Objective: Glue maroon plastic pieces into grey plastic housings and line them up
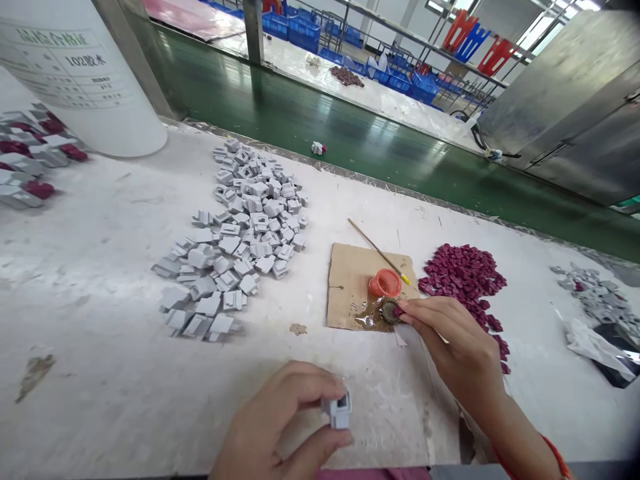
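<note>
Between the thumb and fingers of my left hand is a grey plastic part with a square hole, held above the near side of the table. My right hand pinches a small maroon plastic piece at the rim of a round, shallow cap. That cap sits on a cardboard sheet wet with brownish liquid. Beside it stands a small orange-red cup, and a thin stick with a yellow tip lies across the cardboard's far edge.
Many grey parts are heaped left of centre. Maroon pieces are piled at right, near more grey parts and a plastic bag. A large white bucket stands at far left. A green conveyor belt runs behind the table.
</note>
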